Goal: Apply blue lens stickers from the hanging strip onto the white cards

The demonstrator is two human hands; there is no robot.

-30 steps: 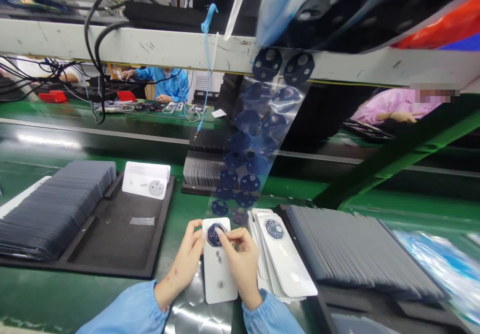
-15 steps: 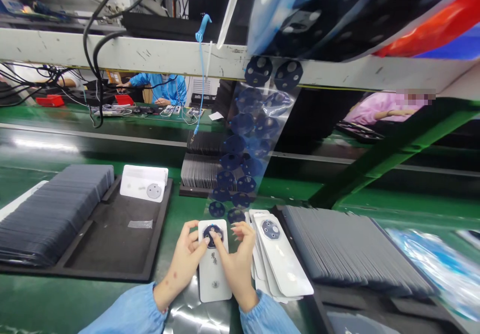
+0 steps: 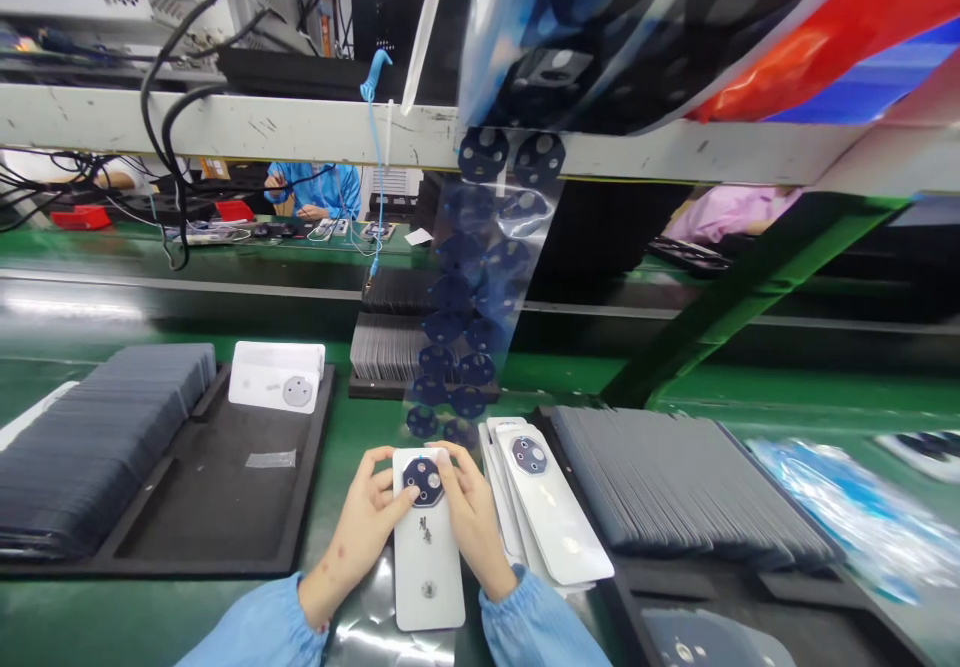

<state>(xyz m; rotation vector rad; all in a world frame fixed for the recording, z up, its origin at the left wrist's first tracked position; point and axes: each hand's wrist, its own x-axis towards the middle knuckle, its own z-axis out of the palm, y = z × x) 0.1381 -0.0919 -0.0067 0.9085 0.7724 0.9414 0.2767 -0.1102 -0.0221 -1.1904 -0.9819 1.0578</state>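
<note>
"Green worktop (image 3: 341, 437), with a pale beam (image 3: 300, 127) across it higher up and a strip of clear film (image 3: 491, 217) with dark round pieces hanging down the middle. Beyond the beam I see a person in blue (image 3: 330, 187) and one in pink (image 3: 731, 212)."

"And nearer the camera?"

"One white panel (image 3: 429, 582), long side pointing toward the wearer, between the left hand (image 3: 360, 522) and the right hand (image 3: 472, 512)."

"How does the grip sit on it?"

"High up. Only the top part is between the fingers; most of its length, with the dark lettering and a small round mark, runs down between the wrists, uncovered."

"Left hand first."

"Closed on the upper left edge: thumb across the face, its tip on the lower left of the dark octagonal patch (image 3: 424, 484), the other fingers bent at the side, partly hidden."

"Right hand?"

"At the upper right corner. Its thumb touches just beside the patch, and a fingertip shows at the top edge. Whether it pinches anything, I can't tell."

"What's close by?"

"Just right of that hand, a fanned stack of white panels (image 3: 566, 517), then upright grey sheets (image 3: 682, 477). Well to the left, a black tray (image 3: 225, 522) with more grey sheets on its far left."
</note>
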